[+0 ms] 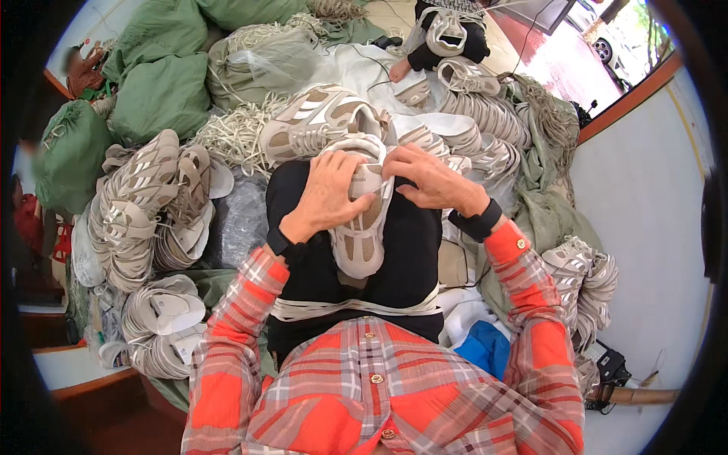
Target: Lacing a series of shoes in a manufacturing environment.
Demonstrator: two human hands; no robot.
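A beige and white shoe upper [360,250] rests toe toward me between my black-clad thighs. My left hand [326,189] curls over the left side of its collar, thumb lying across the tongue area. On the opposite side, my right hand [428,178] has its fingers bent and pinched at the right edge near the tongue. Whether a lace is between those fingertips is hidden. Just beyond my hands lie more uppers of the same kind, the closest being a large beige one [318,121] with white stripes. Pale laces [356,307] stretch across my lap.
Nested uppers are stacked at left [140,205] and right [493,117]. A heap of cream laces [243,129] lies ahead, with green sacks [163,95] behind. Another person's bare foot [400,70] and dark trousers show at the far right, near a held upper [446,34].
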